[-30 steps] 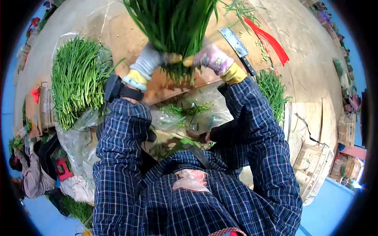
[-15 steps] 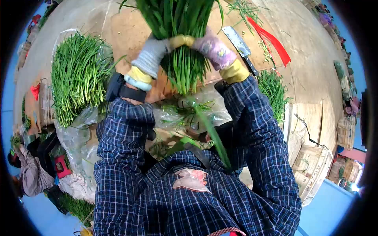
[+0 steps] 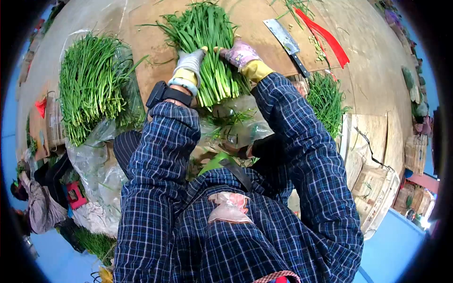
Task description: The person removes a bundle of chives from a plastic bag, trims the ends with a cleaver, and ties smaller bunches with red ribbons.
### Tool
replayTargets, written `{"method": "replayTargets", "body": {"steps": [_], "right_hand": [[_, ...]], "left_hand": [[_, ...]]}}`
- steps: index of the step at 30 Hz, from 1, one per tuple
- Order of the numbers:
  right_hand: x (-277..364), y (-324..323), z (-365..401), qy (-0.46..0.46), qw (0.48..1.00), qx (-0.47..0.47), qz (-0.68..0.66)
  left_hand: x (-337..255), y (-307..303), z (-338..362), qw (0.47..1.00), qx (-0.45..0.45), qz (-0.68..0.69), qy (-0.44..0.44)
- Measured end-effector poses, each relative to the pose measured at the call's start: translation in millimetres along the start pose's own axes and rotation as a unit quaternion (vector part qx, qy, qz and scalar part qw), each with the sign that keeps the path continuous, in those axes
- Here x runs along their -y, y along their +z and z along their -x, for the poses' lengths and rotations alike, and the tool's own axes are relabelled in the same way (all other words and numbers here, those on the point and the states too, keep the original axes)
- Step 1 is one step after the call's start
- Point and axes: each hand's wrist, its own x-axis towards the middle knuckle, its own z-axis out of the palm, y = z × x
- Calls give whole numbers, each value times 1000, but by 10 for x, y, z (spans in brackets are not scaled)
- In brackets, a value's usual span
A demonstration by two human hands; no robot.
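Note:
A thick bunch of garlic chives [image 3: 200, 26] lies on the brown board, leaves pointing away from me and pale stem ends toward me. My left hand [image 3: 189, 65], in a grey knit glove with a yellow cuff, grips its left side. On its right side is my right hand [image 3: 239, 54], in a purple patterned glove, also closed on the bunch. Both thumbs show on top, a little apart; the other fingers are mostly hidden by the leaves. To the right of the bunch lies a cleaver [image 3: 283, 37] with a black handle.
A large pile of chives [image 3: 92, 85] rests on clear plastic at the left. More chives [image 3: 325, 106] lie at the right, below a red strip [image 3: 325, 35]. A pale crate [image 3: 373, 188] stands at lower right. Another person [image 3: 45, 200] sits at far left.
The bunch has come down from a raised position onto the board, both hands lowering with it. A loose leaf seen falling in front of me is no longer in the air.

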Motion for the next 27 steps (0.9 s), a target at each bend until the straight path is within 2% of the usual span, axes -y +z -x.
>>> {"method": "replayTargets", "body": {"steps": [1,4,7,8,9,10,11,12,13,14,15,16,18,19,20,21,22,23,24,25,26,27], "right_hand": [[4,-48,54,-16,1000,-10,5],[9,-277,200,-5,998,23,58],[-53,-590,695,-158,976,-101,108],[29,-739,902,-142,977,-64,145],[-16,-778,1153,-149,989,-14,12],[-102,-682,1331,-164,986,4,22],[-132,-579,1511,-149,986,73,14],[-260,-353,1590,-196,974,104,44],[-419,-21,1621,-140,977,162,-11],[-511,315,1580,-51,974,222,0],[-404,395,1590,-22,972,221,81],[-475,639,1525,53,974,222,6],[-428,867,1420,115,962,223,-109],[-476,1010,1365,87,967,193,-142],[-521,1103,1322,59,969,163,-174],[-382,967,1347,130,929,211,-275],[-418,1012,1356,127,929,212,-274],[-521,1134,1347,121,945,173,-249],[-419,1059,1428,117,959,133,-223],[-382,940,1578,130,957,142,-217],[-516,1098,1580,-25,994,104,-28],[-683,1233,1586,-91,979,174,46]], "left_hand": [[-82,-67,32,999,25,24,-36],[103,-238,-252,994,67,56,-64],[-24,-338,-239,993,56,2,-104],[-32,-387,-255,994,55,-25,-91],[-41,-436,-258,994,53,-51,-78],[-52,-478,-234,993,52,-78,-66],[-105,-518,-113,995,22,-90,-47],[-100,-534,-144,995,25,-90,-45],[-74,-581,-220,993,36,-89,-63],[-25,-626,-305,992,47,-89,-81],[16,-637,-338,993,33,-80,-84],[48,-650,-360,993,18,-71,-87],[-58,-746,-189,989,9,-126,-75],[-24,-773,-125,989,4,-134,-53],[77,-754,-114,996,15,-74,-44],[158,-675,-77,997,29,-76,-9],[228,-584,-45,996,43,-79,25],[-9,-738,305,981,143,-116,63],[61,-568,368,975,28,-208,78],[94,-468,386,975,46,-201,76],[135,-423,382,976,65,-193,74],[161,-399,365,977,81,-189,51]]}}
